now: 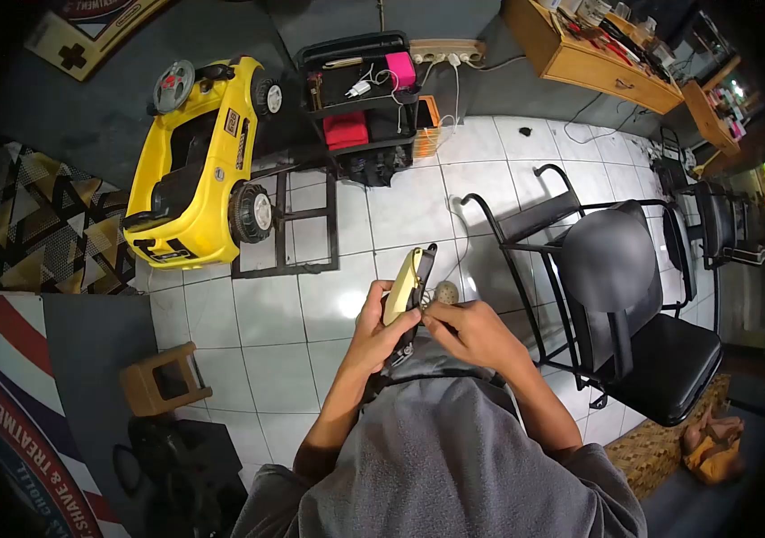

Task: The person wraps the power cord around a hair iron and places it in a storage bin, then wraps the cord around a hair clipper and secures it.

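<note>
A long yellow and black device (403, 291) is held upright in front of the body, its black end pointing away. My left hand (373, 334) wraps round its yellow side, with the thumb across the lower part. Close against its right side, my right hand (472, 334) has its fingers pinched together. What these fingers hold, if anything, is too small to make out. Just beyond them is a small round beige thing (446, 292). Below the hands, grey cloth (445, 448) covers the lap.
A yellow toy car (192, 170) stands at the left, beside a black shelf cart (365, 112). Black metal chairs (616, 296) are on the right. A brown stool (165, 380) is at the lower left. A wooden counter (571, 54) lies beyond.
</note>
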A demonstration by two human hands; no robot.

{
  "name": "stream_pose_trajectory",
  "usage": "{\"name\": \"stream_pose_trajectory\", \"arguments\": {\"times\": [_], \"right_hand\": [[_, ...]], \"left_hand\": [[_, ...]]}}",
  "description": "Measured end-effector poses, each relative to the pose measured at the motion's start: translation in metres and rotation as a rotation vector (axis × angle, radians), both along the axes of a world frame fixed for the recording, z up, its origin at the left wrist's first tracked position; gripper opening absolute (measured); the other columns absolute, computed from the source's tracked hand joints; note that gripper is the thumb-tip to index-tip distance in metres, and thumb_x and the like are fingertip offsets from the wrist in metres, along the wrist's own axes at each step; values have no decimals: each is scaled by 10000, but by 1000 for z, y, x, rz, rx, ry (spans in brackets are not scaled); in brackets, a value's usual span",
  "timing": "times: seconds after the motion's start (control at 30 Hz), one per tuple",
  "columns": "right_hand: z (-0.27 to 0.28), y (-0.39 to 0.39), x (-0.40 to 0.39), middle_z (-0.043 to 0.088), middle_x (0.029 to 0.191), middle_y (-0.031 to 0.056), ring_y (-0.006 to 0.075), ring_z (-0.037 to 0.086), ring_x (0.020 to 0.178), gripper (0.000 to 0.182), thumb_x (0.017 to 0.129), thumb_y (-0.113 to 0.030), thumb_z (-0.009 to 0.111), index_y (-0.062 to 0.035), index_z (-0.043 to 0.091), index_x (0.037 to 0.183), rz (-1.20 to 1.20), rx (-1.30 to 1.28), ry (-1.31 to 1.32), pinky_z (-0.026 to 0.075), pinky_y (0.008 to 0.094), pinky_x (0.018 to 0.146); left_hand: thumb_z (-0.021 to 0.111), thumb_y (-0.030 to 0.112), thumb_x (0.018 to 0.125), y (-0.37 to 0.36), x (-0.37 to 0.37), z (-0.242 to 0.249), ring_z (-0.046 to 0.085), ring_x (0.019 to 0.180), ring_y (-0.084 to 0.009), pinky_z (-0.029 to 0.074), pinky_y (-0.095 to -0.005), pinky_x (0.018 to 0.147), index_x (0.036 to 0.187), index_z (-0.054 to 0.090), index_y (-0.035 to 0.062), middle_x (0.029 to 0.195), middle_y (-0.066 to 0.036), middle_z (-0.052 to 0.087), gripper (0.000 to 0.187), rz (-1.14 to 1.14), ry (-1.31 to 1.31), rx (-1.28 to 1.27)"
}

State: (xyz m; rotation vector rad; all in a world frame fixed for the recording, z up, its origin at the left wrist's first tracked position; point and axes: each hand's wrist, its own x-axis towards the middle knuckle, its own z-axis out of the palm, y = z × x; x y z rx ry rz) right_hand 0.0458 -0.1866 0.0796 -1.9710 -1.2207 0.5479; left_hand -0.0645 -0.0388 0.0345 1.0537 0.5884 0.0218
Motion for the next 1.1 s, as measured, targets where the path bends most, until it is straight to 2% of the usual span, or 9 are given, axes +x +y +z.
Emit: {"name": "stream_pose_trajectory", "arguments": {"times": [0.1, 0.2, 0.4, 0.53, 0.6, 0.7, 0.9, 0.97, 1.1], "right_hand": [[0, -3, 6, 590, 634, 177, 366, 585, 572, 138, 895, -173, 571, -49, 631, 893, 55, -128, 16, 459, 405, 592], [-13, -9, 10, 577, 660, 172, 331, 571, 581, 160, 922, -182, 559, -37, 611, 877, 72, 48, 260, 449, 374, 590], [-9, -14, 12, 547, 653, 84, 160, 522, 608, 243, 978, -210, 506, -8, 608, 889, 22, 96, 463, 416, 304, 585], [-31, -22, 16, 576, 728, 35, 113, 530, 685, 195, 968, -167, 520, 2, 616, 947, 25, 143, 633, 413, 277, 602], [-32, -27, 23, 588, 822, 22, 102, 537, 767, 144, 946, -94, 545, 4, 613, 1026, 12, 175, 1046, 421, 256, 640], [-33, -28, 28, 585, 872, 32, 101, 541, 826, 203, 922, -29, 554, -3, 594, 1120, 177, 398, 847, 442, 250, 693], [-41, -41, 36, 651, 841, 31, 90, 571, 809, 162, 910, -131, 648, 16, 683, 969, -42, 155, 887, 459, 264, 723], [-54, -43, 40, 650, 839, 51, 111, 578, 801, 169, 902, -136, 653, 14, 678, 977, -30, 131, 803, 463, 272, 722], [-56, -39, 60, 645, 844, 76, 140, 589, 789, 175, 880, -150, 674, 5, 679, 960, 15, 88, 496, 466, 280, 722]], "left_hand": [[664, 83, 814, 4, 0, 5, 560, 775, -102, 461, -219, 646, 1135, 432, 43, 890, -60, 572, 398, -14, -43, 117], [637, 110, 784, 12, -3, 22, 579, 640, -175, 481, -282, 501, 1110, 436, 33, 853, -103, 543, 391, -121, -76, -158], [600, 124, 802, 2, -7, 16, 589, 717, -245, 511, -322, 525, 1194, 446, 7, 952, -157, 546, 438, -27, -171, -548], [558, 199, 839, -3, -10, 14, 597, 792, -260, 528, -344, 579, 1283, 438, -19, 1023, -173, 561, 509, -37, -235, -752], [544, 228, 847, -2, -15, 6, 591, 856, -281, 533, -354, 628, 1310, 442, -34, 1119, -214, 571, 542, -53, -251, -898], [552, 300, 835, 4, -18, 2, 532, 870, -254, 490, -343, 635, 1381, 343, -50, 1135, -186, 520, 682, -62, -205, -880], [552, 287, 847, 6, -16, -5, 533, 843, -265, 482, -324, 610, 1382, 323, -72, 1118, -221, 538, 683, 21, -232, -1051], [568, 288, 836, 5, -15, -3, 535, 820, -269, 476, -309, 561, 1371, 335, -79, 1116, -225, 546, 690, -114, -253, -1024], [620, 193, 792, 6, -16, 25, 618, 746, -251, 489, -285, 532, 1282, 413, -114, 1084, -245, 569, 614, -463, -198, -471]]}}
